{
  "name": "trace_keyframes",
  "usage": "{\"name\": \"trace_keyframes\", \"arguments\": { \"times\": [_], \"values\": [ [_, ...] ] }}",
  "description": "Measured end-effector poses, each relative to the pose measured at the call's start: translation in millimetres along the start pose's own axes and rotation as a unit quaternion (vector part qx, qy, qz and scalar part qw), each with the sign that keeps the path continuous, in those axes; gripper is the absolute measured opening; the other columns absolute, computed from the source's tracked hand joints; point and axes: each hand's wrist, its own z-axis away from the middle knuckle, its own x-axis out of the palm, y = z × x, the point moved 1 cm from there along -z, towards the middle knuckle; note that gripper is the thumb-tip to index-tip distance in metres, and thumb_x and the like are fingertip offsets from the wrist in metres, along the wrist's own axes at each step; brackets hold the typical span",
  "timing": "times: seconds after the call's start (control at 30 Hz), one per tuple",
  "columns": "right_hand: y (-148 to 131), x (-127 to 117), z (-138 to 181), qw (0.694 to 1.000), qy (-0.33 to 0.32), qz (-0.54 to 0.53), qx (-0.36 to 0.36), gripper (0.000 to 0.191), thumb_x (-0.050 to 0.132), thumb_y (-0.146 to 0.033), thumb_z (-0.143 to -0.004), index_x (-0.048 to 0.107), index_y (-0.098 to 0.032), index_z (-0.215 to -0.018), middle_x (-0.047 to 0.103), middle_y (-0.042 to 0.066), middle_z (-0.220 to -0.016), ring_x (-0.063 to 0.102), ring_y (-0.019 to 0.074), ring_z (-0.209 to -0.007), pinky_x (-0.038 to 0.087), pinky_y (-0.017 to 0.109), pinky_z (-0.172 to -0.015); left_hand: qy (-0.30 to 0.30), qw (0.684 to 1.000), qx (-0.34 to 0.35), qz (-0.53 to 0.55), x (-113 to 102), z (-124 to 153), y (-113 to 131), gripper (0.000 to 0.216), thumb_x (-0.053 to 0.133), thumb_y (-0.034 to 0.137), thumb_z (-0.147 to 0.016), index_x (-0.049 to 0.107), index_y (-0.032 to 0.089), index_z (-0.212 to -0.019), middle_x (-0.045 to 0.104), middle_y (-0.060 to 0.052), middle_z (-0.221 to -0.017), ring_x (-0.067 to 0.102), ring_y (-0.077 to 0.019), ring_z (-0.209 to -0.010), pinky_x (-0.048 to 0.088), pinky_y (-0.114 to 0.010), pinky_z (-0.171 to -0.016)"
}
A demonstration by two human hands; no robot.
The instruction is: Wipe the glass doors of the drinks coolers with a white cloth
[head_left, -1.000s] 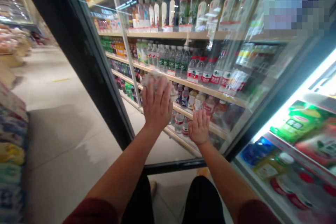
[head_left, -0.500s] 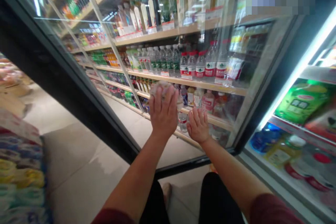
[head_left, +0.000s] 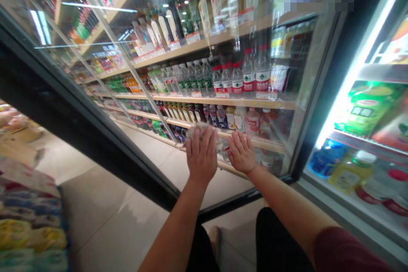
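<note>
A glass door with a black frame (head_left: 229, 205) stands open in front of me. My left hand (head_left: 202, 161) lies over a pale, crumpled cloth (head_left: 200, 128), holding it against the pane low in the middle. Most of the cloth is hidden under the fingers; only its edges show past the fingertips. Just to the right, my right hand (head_left: 241, 154) rests palm-down on the same glass with its fingers stretched and holds nothing.
Shelves with bottled drinks (head_left: 262, 76) show in the glass. At the right is a lit cooler with a green package (head_left: 365, 110) and a yellow bottle (head_left: 352, 171). Stacked packs (head_left: 35, 238) stand on the floor (head_left: 108, 221) at lower left.
My left hand has slid down the pane with the cloth. The right hand stays on the glass in nearly the same place. The view has shifted and tilted slightly.
</note>
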Motion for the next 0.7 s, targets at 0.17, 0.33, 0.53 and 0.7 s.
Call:
{"name": "trace_keyframes", "arguments": {
  "times": [0.17,0.33,0.53,0.7],
  "values": [
    [-0.9,-1.9,-3.7,1.0,0.016,0.011,-0.01,0.053,0.048,-0.028,-0.095,0.046,-0.018,-0.146,0.058,0.013,-0.144,0.042,0.0229,-0.143,0.021,0.044,-0.123,-0.058,0.997,0.056,-0.016,0.8,60.0,0.5,0.054,0.051,0.012,-0.093,0.048,0.019,-0.146,0.062,-0.008,-0.136,0.023,-0.0196,-0.15,0.012,-0.04,-0.127],
    [-0.5,-0.2,-1.5,1.0,-0.011,0.022,-0.002,0.05,0.046,-0.029,-0.096,0.048,-0.02,-0.145,0.057,0.013,-0.145,0.045,0.0225,-0.141,0.02,0.044,-0.123,0.028,0.999,-0.028,-0.037,-17.2,-27.3,-40.4,0.065,0.048,0.024,-0.096,0.027,0.015,-0.157,0.039,-0.016,-0.154,0.016,-0.0273,-0.152,0.015,-0.053,-0.124],
    [-0.8,-2.2,-2.5,1.0,0.012,0.006,-0.006,0.051,0.048,-0.028,-0.095,0.047,-0.018,-0.145,0.056,0.013,-0.145,0.041,0.0224,-0.144,0.02,0.043,-0.123,0.011,0.999,-0.029,-0.026,-5.3,5.4,-12.2,0.064,0.051,0.021,-0.094,0.032,0.016,-0.155,0.043,-0.016,-0.151,0.014,-0.0271,-0.152,0.013,-0.052,-0.124],
    [-0.5,0.0,-1.5,1.0,-0.011,0.001,0.005,0.051,0.048,-0.03,-0.095,0.047,-0.022,-0.146,0.055,0.012,-0.147,0.043,0.0213,-0.143,0.019,0.043,-0.123,-0.038,0.999,0.024,0.006,0.7,53.3,-7.1,0.056,0.056,0.017,-0.093,0.046,0.02,-0.148,0.058,-0.013,-0.139,0.026,-0.0234,-0.149,0.014,-0.046,-0.126]
  ]
}}
